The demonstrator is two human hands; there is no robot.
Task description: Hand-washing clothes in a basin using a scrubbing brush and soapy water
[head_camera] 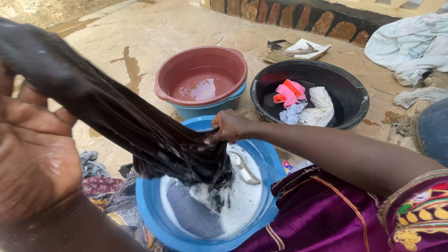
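A wet black garment [116,116] stretches from the upper left down into a blue basin [268,161] of soapy water. My left hand [32,149] is raised close to the camera and holds the garment's upper end. My right hand [228,127] is closed on the garment's lower part just above the suds. A grey cloth [193,212] and a pale sandal-like piece [242,168] lie in the foam.
A maroon basin [200,77] with water sits in a blue one behind. A black basin [310,93] holds pink and white clothes. White laundry [410,44] lies at the right, patterned clothes [107,196] at the left, a stone wall [289,16] behind.
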